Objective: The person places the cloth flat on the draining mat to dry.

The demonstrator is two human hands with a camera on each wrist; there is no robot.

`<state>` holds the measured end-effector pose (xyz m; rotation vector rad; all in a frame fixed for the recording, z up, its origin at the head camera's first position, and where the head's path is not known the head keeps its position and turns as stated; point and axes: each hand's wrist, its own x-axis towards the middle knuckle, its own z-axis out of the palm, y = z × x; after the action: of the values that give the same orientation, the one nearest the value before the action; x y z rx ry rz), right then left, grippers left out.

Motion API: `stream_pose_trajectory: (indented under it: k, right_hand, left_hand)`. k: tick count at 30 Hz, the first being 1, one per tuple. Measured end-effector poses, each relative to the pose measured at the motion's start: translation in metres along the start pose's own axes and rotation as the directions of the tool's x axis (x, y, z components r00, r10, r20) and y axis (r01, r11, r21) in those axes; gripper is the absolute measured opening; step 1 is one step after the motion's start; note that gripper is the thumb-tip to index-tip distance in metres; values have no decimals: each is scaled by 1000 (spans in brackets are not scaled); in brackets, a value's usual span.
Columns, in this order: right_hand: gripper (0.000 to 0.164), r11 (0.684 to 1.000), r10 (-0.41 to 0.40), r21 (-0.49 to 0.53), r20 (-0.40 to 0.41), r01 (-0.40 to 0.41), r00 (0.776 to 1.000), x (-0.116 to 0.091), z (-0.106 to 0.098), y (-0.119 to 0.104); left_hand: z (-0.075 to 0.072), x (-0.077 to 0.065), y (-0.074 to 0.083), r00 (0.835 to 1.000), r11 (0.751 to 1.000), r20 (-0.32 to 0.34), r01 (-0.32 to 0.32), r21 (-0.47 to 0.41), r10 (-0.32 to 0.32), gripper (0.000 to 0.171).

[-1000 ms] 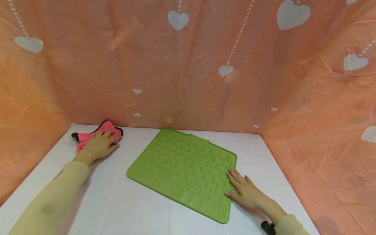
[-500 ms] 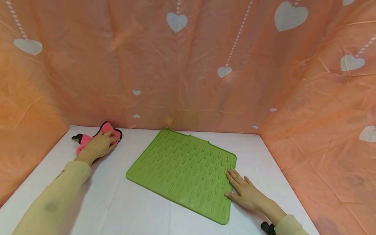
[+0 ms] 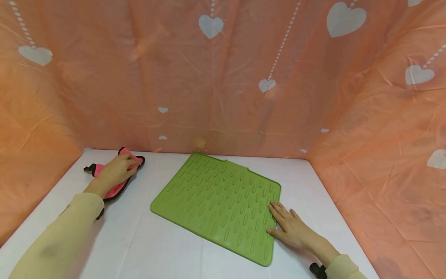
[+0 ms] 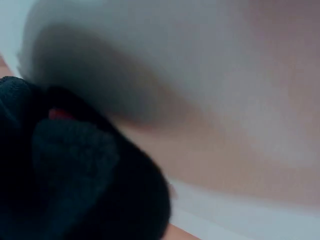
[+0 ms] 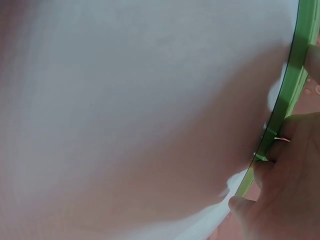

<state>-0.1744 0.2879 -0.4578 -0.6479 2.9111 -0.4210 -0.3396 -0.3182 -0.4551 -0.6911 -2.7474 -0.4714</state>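
If pink cloth [image 3: 115, 190] drops: left hand [image 3: 115, 172], pinching it, may slip.
Green mat [image 3: 217, 207]: flat right hand [image 3: 292, 229] could shove it.

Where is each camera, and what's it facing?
Head: worn on the head, facing forward and down at the table, pink cloth and green mat; left hand, right hand and sleeves show.
Left wrist: on that wrist, facing dark fabric and a blurred pale surface; no hand is clear.
Right wrist: on that wrist, facing the mat's edge; fingers show at right.
Head and right wrist share the mat and right hand.
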Motion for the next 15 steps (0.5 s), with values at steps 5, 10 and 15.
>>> stream_pose_trajectory:
  k: [5,10,15]
  right_hand:
    - [80,1000,0,1,-6,0,1000,0,1,1]
    - [80,1000,-3,-3,-9,3,1000,0,1,1]
    - [80,1000,-9,-12,-13,8,1000,0,2,1]
  left_hand:
    - [-7,2,9,985,998,-159,-69,-9,67,24]
    - [-17,6,22,968,997,-248,-49,-64,32,25]
    - [-24,16,40,934,991,-349,-107,-80,73,26]
